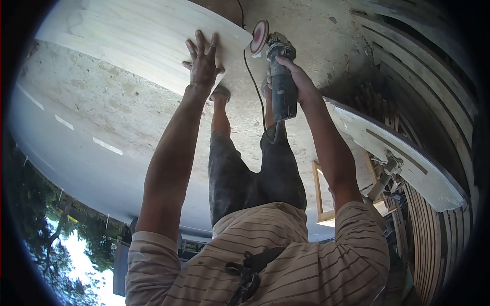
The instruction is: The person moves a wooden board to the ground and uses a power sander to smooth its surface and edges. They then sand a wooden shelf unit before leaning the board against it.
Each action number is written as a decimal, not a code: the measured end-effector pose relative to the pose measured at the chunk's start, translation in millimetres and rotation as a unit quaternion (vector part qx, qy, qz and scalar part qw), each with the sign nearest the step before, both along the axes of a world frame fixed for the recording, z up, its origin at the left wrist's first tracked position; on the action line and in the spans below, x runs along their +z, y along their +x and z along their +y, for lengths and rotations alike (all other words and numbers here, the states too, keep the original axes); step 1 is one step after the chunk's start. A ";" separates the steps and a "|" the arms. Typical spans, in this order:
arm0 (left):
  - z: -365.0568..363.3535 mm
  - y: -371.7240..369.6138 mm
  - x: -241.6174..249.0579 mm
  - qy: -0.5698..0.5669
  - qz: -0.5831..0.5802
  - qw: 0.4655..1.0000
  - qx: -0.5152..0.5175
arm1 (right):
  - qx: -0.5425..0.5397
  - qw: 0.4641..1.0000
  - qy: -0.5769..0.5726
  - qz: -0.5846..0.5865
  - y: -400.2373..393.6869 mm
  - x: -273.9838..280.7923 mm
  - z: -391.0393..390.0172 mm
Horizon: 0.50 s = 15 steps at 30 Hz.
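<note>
Angle grinder (284, 89) in view: where is it, going from near to far?

Nearest comes the striped shirt (270, 224), then the dark shorts (232, 168). Past those, held out in front, is the grinder, in the right hand (302, 84), which is clamped around its dark body with the thumb laid along it

And the left hand (203, 69)?

It lies palm down on the pale wooden panel (122, 30), near its edge, fingers spread well apart

How does the tool stand to the panel?

Its reddish disc (260, 36), tilted at the front end, is just beside the panel's edge; whether the two touch, one cannot tell. A dark cord (277, 131) leaves the back end, loops round and runs up between tool and panel

What lies farther out?

The concrete floor (326, 41), dusty and worn, with the person's feet (221, 92) on it. Off to the right are a long whitish board (357, 127), a small wooden frame (317, 191) and a stack of narrow slats (423, 224). On the left a grey paved surface (76, 148) carries a row of white dashes (107, 145), and beyond it, farthest of all, stand leafy trees (99, 250)
</note>
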<state>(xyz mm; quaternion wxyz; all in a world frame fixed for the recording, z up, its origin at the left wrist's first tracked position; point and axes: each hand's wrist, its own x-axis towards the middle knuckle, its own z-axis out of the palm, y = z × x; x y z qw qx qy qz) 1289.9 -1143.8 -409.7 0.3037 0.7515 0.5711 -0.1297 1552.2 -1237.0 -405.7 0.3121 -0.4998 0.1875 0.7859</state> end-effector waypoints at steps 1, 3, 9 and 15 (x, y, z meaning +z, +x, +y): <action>0.2 0.2 -0.4 0.002 0.001 1.000 -0.001 | 0.034 0.999 -0.005 -0.018 9.3 6.5 8.4; -2.0 0.6 0.6 0.002 0.004 1.000 0.000 | 0.109 0.993 0.012 -0.051 27.8 12.6 25.1; -0.3 2.6 1.9 -0.004 0.006 1.000 0.007 | 0.401 0.894 0.108 -0.165 63.7 33.5 86.6; 0.8 3.2 2.7 -0.003 0.014 1.000 0.005 | 0.533 0.804 0.174 -0.197 75.4 25.4 122.8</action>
